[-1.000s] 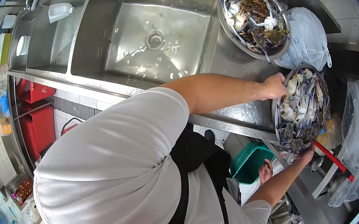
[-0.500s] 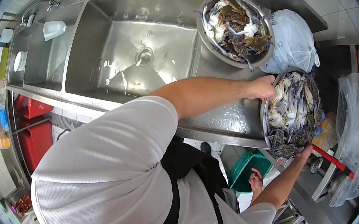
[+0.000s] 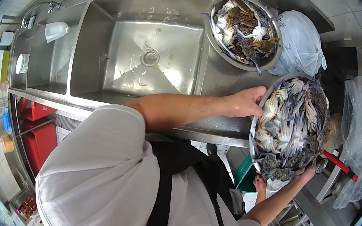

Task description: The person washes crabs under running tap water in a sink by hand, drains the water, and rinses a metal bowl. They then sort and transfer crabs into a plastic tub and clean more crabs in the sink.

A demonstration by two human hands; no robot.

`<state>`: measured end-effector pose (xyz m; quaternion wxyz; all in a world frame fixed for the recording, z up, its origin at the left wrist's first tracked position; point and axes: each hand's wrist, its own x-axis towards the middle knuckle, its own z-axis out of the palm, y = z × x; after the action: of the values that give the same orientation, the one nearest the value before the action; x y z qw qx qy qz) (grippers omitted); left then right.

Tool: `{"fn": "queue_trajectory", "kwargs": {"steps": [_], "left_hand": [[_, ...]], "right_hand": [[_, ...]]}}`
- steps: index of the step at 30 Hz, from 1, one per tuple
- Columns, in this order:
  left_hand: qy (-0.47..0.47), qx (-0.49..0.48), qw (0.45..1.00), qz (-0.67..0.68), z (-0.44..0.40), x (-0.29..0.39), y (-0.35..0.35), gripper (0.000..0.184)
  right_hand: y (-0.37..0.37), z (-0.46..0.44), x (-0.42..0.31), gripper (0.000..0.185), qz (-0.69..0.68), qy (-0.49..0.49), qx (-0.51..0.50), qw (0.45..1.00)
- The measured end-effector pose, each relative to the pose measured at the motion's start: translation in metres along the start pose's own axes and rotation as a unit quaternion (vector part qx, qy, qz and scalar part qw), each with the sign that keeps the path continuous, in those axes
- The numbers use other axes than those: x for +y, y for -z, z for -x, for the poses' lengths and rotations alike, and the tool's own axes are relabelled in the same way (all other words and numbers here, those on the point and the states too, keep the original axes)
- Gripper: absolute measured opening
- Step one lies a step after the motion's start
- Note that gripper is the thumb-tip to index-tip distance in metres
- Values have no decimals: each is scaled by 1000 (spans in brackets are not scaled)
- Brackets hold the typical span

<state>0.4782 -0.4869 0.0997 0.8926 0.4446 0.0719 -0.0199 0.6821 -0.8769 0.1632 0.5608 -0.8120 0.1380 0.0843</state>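
A round metal bowl (image 3: 255, 144) full of blue and white crabs (image 3: 295, 118) is at the right, by the counter's front edge. My left hand (image 3: 249, 102) grips its left rim, the fingers partly hidden. At the bowl's lower right, my right hand (image 3: 307, 172) holds the edge from below, its fingers mostly hidden. A second metal bowl (image 3: 274, 63) with brown, blue and white crabs stands on the counter behind. Beside that bowl lies a tied white plastic bag (image 3: 299, 44).
Left of the bowls is a steel sink (image 3: 154, 33) with bits of debris. A white jug (image 3: 56, 31) stands farther left. Below the bowl are a green-lined bin (image 3: 244, 173) and another person's hand (image 3: 260, 182). A red handle (image 3: 339, 165) and clear plastic bags (image 3: 361, 135) are right.
The held bowl has moved down and left and looks larger, nearer the camera. It now covers part of the green bin. Both my hands have stayed on it.
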Motion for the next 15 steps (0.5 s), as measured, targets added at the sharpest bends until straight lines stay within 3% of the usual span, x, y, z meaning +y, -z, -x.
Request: {"fn": "queue_trajectory", "kwargs": {"steps": [4, 6, 11, 15], "left_hand": [[-27, 21, 999, 36, 77, 32, 17, 43], [-36, 30, 998, 41, 118, 54, 26, 45], [-54, 85, 994, 33, 209, 74, 75, 48], [-91, 136, 986, 40, 277, 93, 122, 45]], "right_hand": [[-13, 49, -15, 36, -90, -24, -33, 995], [-18, 61, -5, 36, 27, 65, -22, 997], [-95, 118, -16, 36, -31, 40, -125, 991], [-182, 189, -37, 35, 2, 70, -88, 994]]}}
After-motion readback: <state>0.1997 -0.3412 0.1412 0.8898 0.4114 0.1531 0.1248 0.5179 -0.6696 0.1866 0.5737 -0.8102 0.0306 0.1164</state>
